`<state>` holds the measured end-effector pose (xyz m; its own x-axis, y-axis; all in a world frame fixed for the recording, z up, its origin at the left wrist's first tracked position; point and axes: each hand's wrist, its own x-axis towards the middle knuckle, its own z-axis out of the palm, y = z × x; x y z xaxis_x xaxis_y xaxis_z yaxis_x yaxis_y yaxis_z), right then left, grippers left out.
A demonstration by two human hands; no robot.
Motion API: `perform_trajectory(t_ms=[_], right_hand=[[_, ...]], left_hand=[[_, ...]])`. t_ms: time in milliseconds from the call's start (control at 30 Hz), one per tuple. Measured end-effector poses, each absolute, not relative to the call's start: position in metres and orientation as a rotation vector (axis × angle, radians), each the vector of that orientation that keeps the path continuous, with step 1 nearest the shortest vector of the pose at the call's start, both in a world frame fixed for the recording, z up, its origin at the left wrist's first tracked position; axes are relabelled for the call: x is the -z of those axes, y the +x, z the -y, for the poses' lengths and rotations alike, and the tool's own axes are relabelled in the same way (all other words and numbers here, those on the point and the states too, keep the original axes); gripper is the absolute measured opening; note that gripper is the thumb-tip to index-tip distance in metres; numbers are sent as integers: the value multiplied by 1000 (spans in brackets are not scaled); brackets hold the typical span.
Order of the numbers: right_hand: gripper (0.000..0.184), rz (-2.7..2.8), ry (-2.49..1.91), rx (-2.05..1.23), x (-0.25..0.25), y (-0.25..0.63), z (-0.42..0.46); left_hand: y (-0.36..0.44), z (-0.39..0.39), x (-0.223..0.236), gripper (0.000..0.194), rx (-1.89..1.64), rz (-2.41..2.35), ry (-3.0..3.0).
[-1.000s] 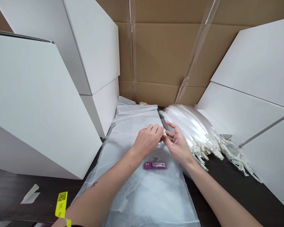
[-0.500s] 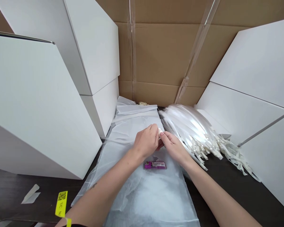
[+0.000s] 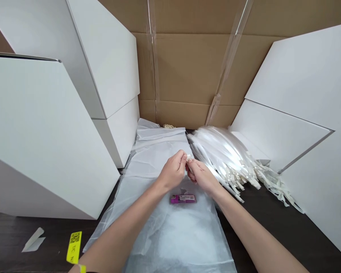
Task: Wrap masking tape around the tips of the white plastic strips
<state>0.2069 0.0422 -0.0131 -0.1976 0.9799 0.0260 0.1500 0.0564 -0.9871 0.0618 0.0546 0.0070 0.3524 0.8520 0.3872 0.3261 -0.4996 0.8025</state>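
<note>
Head view: hands (image 3: pixel 173 171) pinching white tab (image 3: pixel 189 157)

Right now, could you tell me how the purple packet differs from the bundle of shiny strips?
The purple packet is one small flat item; the bundle of shiny strips is many long fanned pieces. The packet is labelled; the strips have cream ends. The packet lies on the plastic sheet, the bundle mostly on the dark table. Both are near the right hand.

Left hand (image 3: pixel 172 171), right hand (image 3: pixel 203 176), pinching white tab (image 3: pixel 189 157), glossy strips (image 3: pixel 220 157) beside
</note>
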Motion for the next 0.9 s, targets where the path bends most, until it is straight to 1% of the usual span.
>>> perform_trajectory(t_ms=[133,200,367,600,767,900], right_hand=[[45,1651,-1132,-968,9,214,-40],[44,1700,-1131,-888,9,217,-39],[44,1700,-1173,-935,8,219,-38],[50,1716,-1290,-976,6,217,-35],[49,1711,-1286,-993,7,216,-36],[48,1650,-1236,-1107,7,217,-37]], left_hand=[[57,-53,-13,33,-1088,-1013,2114],[56,-52,-15,35,-1045,-1019,2143],[53,-52,-16,36,-951,-1067,2110],[50,-53,-16,35,-960,-1160,2293],[53,-52,-13,33,-966,-1145,2347],[57,-51,-10,33,-1042,-1068,2326]])
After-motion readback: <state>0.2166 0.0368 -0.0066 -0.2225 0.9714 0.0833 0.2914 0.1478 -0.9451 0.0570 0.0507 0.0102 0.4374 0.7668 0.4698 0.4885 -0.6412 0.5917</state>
